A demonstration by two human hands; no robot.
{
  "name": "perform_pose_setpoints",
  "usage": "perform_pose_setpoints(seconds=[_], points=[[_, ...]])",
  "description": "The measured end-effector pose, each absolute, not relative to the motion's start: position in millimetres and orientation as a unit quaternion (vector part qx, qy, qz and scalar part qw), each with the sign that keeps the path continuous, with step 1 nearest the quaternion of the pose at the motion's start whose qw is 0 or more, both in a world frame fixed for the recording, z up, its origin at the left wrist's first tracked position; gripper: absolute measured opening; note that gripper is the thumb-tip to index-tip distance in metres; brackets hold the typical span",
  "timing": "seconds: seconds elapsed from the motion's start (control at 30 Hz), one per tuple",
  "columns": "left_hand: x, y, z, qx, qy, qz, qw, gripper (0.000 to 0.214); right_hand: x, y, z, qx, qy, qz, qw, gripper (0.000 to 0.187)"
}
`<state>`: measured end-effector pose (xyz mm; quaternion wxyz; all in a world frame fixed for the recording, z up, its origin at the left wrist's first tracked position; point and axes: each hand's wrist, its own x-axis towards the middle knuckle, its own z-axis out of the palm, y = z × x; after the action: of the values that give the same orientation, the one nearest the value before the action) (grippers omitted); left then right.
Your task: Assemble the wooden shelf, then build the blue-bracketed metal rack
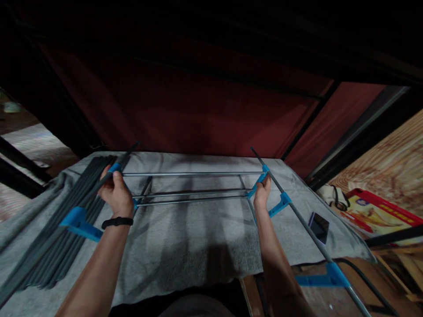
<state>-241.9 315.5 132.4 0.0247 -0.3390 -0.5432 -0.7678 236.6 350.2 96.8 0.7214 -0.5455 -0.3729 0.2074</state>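
A metal rack frame with grey rods [191,174] and blue plastic joints lies over a grey blanket [185,237]. My left hand [115,191] is closed round the left side pole at a blue joint [114,167]. A black band circles that wrist. My right hand [262,191] grips the right blue joint [261,178], where the cross rods meet the right side pole [297,215]. Both side poles carry further blue brackets [79,222] nearer to me.
A bundle of dark grey rods [62,220] lies on the blanket at the left. A dark phone [319,226] rests near the blanket's right edge. A red box [376,215] and wooden floor are at the right. A dark red panel stands behind.
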Motion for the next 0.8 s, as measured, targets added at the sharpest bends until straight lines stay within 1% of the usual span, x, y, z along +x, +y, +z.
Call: perform_pose_setpoints(seconds=[0.33,0.43,0.57,0.67,0.8], points=[[-242,325,128,-0.306,-0.526,-0.793,0.029,0.038,238,350,93,-0.569,-0.361,0.169,0.719,0.064],[-242,326,127,-0.297,-0.535,-0.791,0.01,0.04,236,349,94,-0.563,-0.37,0.153,0.723,0.055],[-244,327,126,-0.294,-0.554,-0.779,0.005,0.035,232,345,101,-0.571,-0.374,0.144,0.717,0.043],[-247,323,126,-0.316,-0.547,-0.776,0.006,0.037,232,342,106,-0.573,-0.377,0.151,0.712,0.04],[-249,317,129,-0.323,-0.568,-0.757,-0.005,0.038,241,338,106,-0.568,-0.386,0.156,0.71,0.041]])
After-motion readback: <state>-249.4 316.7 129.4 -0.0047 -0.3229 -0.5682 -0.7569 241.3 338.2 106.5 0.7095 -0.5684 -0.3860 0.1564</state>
